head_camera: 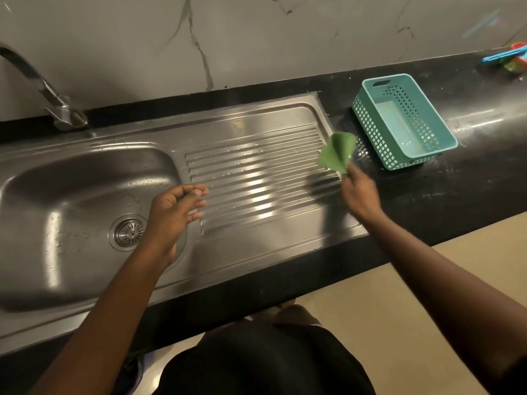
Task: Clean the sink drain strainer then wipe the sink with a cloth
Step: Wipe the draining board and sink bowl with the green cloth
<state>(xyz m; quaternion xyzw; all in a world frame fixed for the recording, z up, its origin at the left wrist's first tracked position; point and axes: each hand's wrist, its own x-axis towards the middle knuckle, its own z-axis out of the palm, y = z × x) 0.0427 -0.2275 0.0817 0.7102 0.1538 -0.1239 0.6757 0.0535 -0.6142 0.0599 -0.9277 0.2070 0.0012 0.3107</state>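
Observation:
The steel sink [57, 181] has a round drain strainer [129, 231] seated in the basin floor. My left hand [174, 212] hovers over the basin's right edge, just right of the strainer, fingers loosely curled and apart, holding nothing. My right hand [360, 192] is at the right end of the ribbed drainboard [256, 178] and pinches a green cloth [336, 152], which stands up above the fingers, blurred.
A teal perforated plastic basket [427, 121] stands on the black counter [470, 178] right of the drainboard. A chrome tap [42, 86] rises at the back left. Coloured utensils [510, 57] lie at the far right. A marble wall backs the counter.

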